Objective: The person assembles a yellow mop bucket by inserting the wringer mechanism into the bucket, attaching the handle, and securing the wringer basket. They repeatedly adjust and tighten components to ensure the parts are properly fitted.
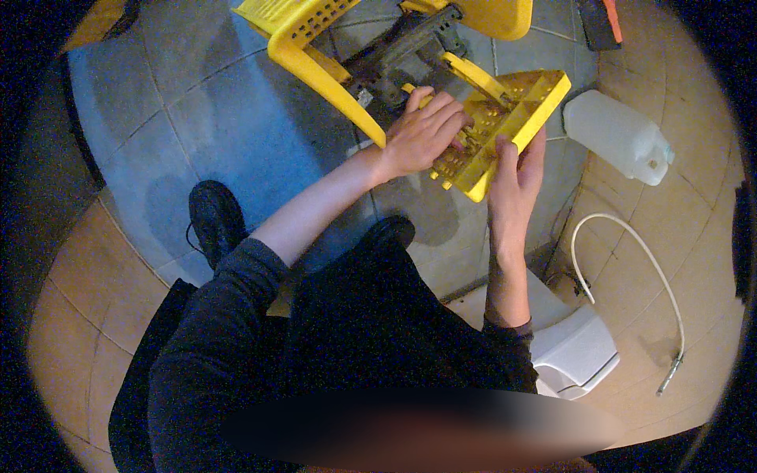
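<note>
A yellow plastic perforated tray part (pixel 516 110) with a hinged bar is held over the tiled floor. My left hand (pixel 422 134) lies on top of its near end, fingers spread across the holes. My right hand (pixel 516 177) grips the tray's lower right edge from beneath, thumb on the rim. Behind it stands a larger yellow plastic frame (pixel 315 55) with a dark metal mechanism (pixel 402 55) inside.
A white plastic canister (pixel 619 135) lies at right on the floor. A white hose (pixel 631 260) curves beside a white toilet (pixel 572 347). My black shoes (pixel 214 221) stand on wet grey tiles (pixel 197 118). An orange-and-black tool (pixel 599 22) lies at top right.
</note>
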